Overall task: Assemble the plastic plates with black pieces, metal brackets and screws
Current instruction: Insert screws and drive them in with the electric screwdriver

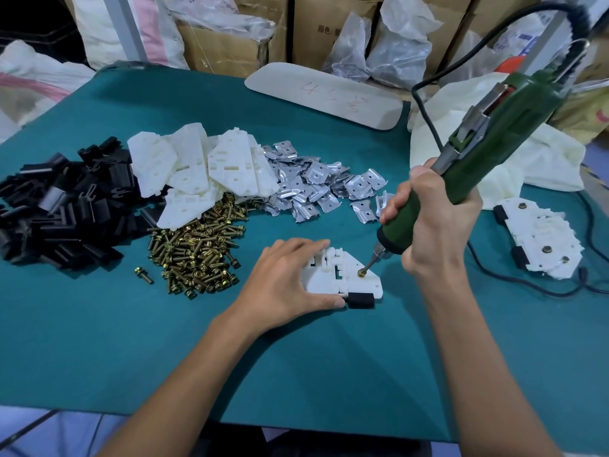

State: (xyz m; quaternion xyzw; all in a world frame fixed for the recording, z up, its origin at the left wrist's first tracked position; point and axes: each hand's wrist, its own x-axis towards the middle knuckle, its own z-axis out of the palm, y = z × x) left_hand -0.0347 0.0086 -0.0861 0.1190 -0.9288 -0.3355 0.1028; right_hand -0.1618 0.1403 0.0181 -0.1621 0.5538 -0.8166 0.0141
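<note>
Screwdriver point(494, 140) leans gripped in the right hand point(435, 232); left hand point(283, 278), laid flat, presses plastic plate point(362, 283) down.

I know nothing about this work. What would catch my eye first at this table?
Most striking is the big green electric screwdriver, gripped by the right hand, its tip on a brass screw in a white plate that the left hand presses flat on the green table. Behind lie four heaps: black pieces at far left, white plates, brass screws, shiny metal brackets.
</note>
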